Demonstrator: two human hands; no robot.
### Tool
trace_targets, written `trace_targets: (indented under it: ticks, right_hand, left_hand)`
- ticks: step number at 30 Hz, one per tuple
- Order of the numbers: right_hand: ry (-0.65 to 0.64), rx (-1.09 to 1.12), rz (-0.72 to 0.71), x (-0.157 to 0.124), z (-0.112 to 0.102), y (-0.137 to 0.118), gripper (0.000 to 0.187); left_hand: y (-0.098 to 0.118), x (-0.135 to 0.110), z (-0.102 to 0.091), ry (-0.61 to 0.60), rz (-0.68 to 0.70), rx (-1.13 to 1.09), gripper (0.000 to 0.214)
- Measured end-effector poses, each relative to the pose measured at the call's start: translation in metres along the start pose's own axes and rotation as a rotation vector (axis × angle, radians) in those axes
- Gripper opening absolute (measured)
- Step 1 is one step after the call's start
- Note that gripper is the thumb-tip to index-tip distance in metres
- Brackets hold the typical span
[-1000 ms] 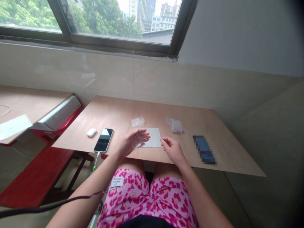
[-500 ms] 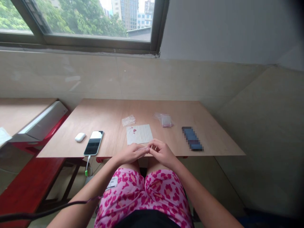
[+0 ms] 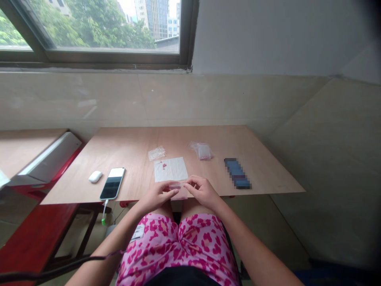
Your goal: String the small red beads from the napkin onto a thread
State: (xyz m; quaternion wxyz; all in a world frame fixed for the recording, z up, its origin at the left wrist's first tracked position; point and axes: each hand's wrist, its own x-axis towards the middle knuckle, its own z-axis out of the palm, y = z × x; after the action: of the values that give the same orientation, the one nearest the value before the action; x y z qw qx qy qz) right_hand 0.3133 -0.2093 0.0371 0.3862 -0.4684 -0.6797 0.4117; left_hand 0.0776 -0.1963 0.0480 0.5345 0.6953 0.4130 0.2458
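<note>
Here, left hand and right hand both gripping a small clear plastic bag

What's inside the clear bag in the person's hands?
Something pink, unclear in detail; the left hand and right hand cover part of the clear bag.

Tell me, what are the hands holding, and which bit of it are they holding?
The left hand and right hand are holding a small clear plastic bag with their fingertips, one hand at each end of its upper edge.
</note>
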Motion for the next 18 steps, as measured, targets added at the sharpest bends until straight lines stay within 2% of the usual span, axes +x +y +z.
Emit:
trace_targets:
  ticks: [4, 10, 18]
  right_hand:
    - [-0.036, -0.044, -0.032, -0.004, 0.007, 0.001, 0.020]
    - [-0.068, -0.133, -0.097, -0.008, 0.022, 0.004, 0.015]
    - [-0.098, -0.393, -0.165, -0.011, 0.025, 0.008, 0.011]
  left_hand:
    - [-0.009, 0.002, 0.009, 0.069, 0.057, 0.049, 0.030]
    - [-0.023, 0.001, 0.019, 0.162, 0.146, 0.233, 0.020]
    - [-0.029, -0.002, 0.018, 0.146, 0.230, 0.375, 0.019]
